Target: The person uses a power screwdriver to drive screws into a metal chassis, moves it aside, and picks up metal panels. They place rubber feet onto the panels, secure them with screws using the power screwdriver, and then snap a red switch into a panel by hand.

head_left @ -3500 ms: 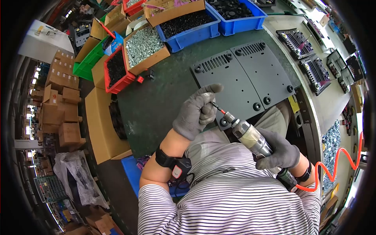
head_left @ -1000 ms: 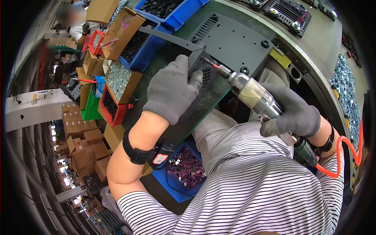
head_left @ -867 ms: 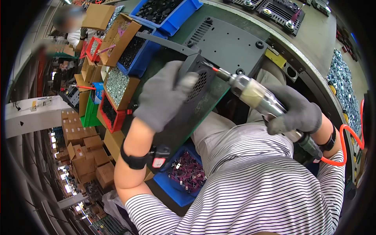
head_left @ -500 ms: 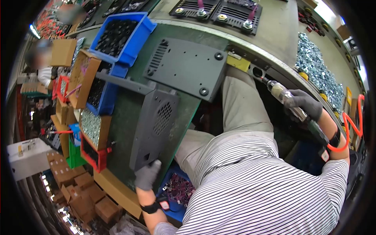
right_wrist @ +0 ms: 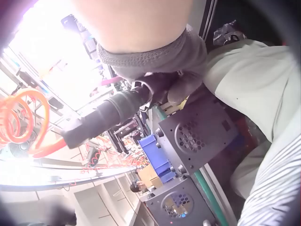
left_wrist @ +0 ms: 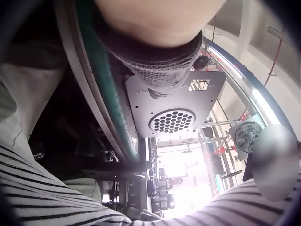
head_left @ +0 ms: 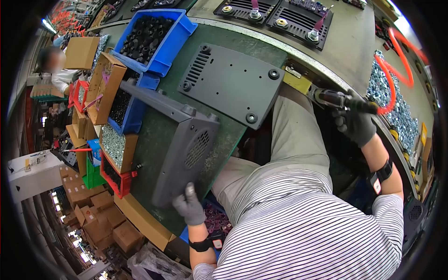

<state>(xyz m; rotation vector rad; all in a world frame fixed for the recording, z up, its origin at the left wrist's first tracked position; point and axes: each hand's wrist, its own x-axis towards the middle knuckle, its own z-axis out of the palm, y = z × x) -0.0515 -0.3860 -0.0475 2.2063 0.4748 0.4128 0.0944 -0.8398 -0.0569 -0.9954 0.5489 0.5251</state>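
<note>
My gloved left hand [head_left: 190, 207] holds the near end of a grey metal case [head_left: 179, 158] standing on its edge, its thumb over the face. The case has a honeycomb vent and black rubber feet. The left wrist view shows the glove [left_wrist: 155, 70] on the case [left_wrist: 141, 106], beside a rectangular cutout. My gloved right hand [head_left: 359, 128] grips an air screwdriver [head_left: 329, 97], whose front end is at the bench edge beside a yellow bracket [head_left: 296, 81]. The right wrist view shows the screwdriver's rear [right_wrist: 106, 113] and its orange hose [right_wrist: 47, 132]. The bit is hidden.
A second grey case [head_left: 224, 88] lies with its rubber feet up on the green bench [head_left: 151, 135]. Blue bins [head_left: 163, 51] of black parts and a red bin [head_left: 123, 182] line the far left. Black plates [head_left: 298, 18] and a heap of nuts [head_left: 396, 112] lie beyond the bench edge.
One flat case has been stood on its edge. The screwdriver has left its corner and moved right to the bench edge. My left hand has slid down to the case's near end.
</note>
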